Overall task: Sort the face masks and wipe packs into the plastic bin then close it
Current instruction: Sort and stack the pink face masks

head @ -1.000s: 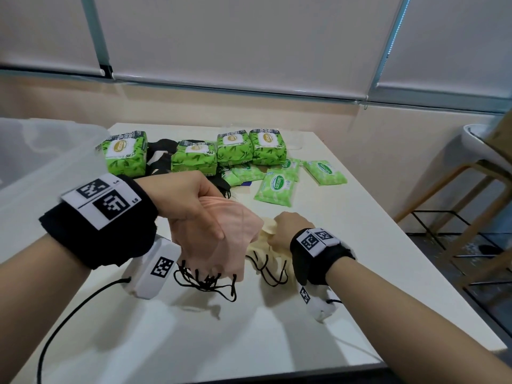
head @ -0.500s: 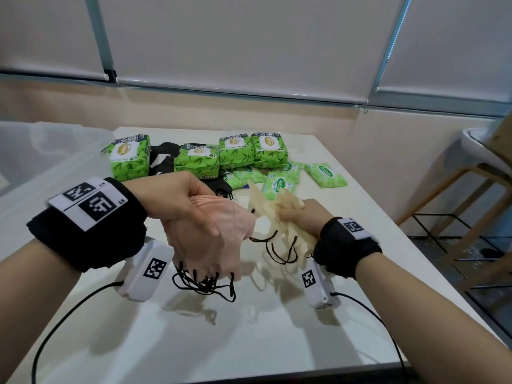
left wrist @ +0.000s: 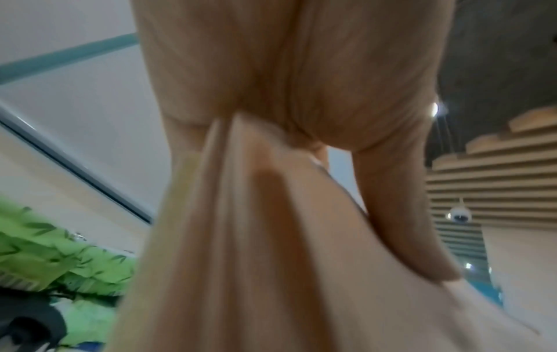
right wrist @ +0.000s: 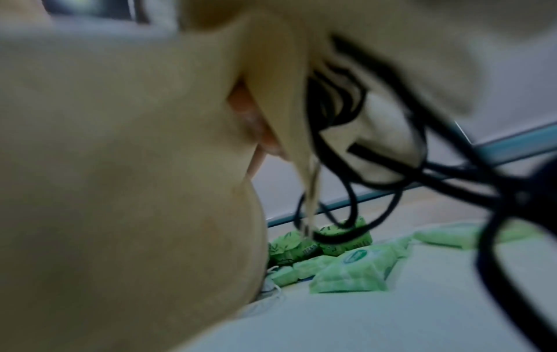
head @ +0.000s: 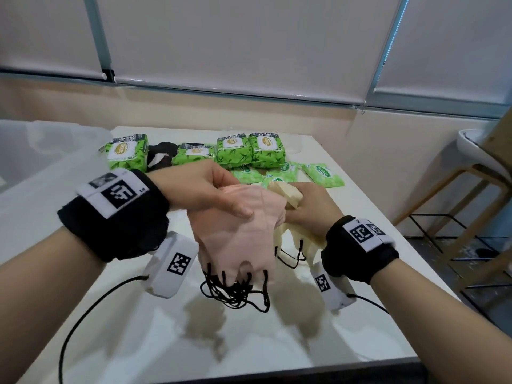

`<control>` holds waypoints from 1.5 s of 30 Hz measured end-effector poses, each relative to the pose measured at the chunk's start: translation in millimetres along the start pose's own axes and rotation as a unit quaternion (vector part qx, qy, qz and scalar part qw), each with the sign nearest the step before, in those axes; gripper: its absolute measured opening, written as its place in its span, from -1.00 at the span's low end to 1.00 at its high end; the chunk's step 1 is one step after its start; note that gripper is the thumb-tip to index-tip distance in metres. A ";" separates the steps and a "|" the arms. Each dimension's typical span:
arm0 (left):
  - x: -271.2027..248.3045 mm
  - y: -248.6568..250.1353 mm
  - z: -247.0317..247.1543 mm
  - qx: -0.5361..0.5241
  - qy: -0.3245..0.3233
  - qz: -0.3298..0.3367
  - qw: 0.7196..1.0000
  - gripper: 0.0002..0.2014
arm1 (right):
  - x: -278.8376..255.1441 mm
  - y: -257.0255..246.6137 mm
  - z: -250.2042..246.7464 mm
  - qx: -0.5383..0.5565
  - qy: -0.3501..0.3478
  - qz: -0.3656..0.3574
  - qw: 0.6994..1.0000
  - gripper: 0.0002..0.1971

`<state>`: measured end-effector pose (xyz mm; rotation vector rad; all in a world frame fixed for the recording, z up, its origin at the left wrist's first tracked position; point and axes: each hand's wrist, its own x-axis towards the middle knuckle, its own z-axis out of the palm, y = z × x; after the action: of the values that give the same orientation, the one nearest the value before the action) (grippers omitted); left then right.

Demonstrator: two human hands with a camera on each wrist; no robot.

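Note:
My left hand [head: 210,189] grips a bunch of pink face masks [head: 238,239] above the table, their black ear loops [head: 238,292] hanging down. My right hand [head: 304,206] holds a bunch of cream face masks [head: 288,195] pressed against the right side of the pink ones. In the left wrist view the pink masks [left wrist: 271,250] fill the frame. In the right wrist view the cream masks [right wrist: 120,166] and black loops [right wrist: 392,154] are close and blurred. Large green wipe packs [head: 249,153] and small pale green packs [head: 322,174] lie at the table's far end.
A translucent plastic bin [head: 41,162] stands at the left, beside the white table [head: 277,342]. Black masks [head: 162,156] lie among the large packs. A stool with wooden legs [head: 471,173] stands to the right of the table. Wrist cables trail over the near tabletop.
My right hand lifted the cream masks off the table and brought them left against the pink bunch. My left hand stayed in place holding the pink masks.

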<state>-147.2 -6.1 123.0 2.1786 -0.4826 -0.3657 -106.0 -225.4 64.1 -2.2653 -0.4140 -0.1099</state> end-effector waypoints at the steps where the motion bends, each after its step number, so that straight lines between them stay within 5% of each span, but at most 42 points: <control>1: 5.6 -3.4 3.4 0.032 0.013 0.002 0.999 -0.78 | -1.5 -3.0 -1.2 0.034 -0.010 0.001 0.999 -0.81; 3: 12.6 -9.2 8.9 0.067 0.031 0.003 0.997 -0.80 | -4.8 -8.6 -2.8 0.078 -0.025 0.007 0.997 -0.75; 7: 20.6 -25.4 15.1 -0.027 0.041 -0.011 0.999 -0.36 | -7.0 -9.4 -0.2 0.156 -0.043 0.013 0.987 -0.77; 18: 13.9 -53.9 10.0 -0.172 0.330 -0.020 0.928 -0.61 | -10.8 5.0 -0.7 0.402 -0.006 0.218 0.889 -0.86; 21: 13.0 -56.2 11.1 -0.151 0.378 0.025 0.913 -0.68 | -13.1 8.0 0.9 0.392 0.006 0.224 0.892 -0.83; 31: 4.6 -61.7 30.4 -0.091 0.404 -0.056 0.909 -0.64 | -26.0 12.6 23.9 0.374 0.008 0.191 0.907 -0.76; 36: 1.8 -67.1 24.1 -0.048 0.419 -0.105 0.901 -0.86 | -28.5 13.7 26.3 0.361 0.018 0.202 0.910 -0.36; 41: -11.2 -67.8 16.1 0.026 0.401 -0.132 0.906 -0.77 | -31.3 11.2 14.3 0.330 0.060 0.171 0.926 -0.89; 45: -10.5 -53.6 22.5 0.072 0.414 -0.118 0.900 -0.70 | -33.3 6.1 17.7 0.289 0.086 0.132 0.944 -0.84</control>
<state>-154.6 13.4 67.7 2.2911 0.2429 0.4907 -136.3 -224.6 40.9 -1.6927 -0.0323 -0.0395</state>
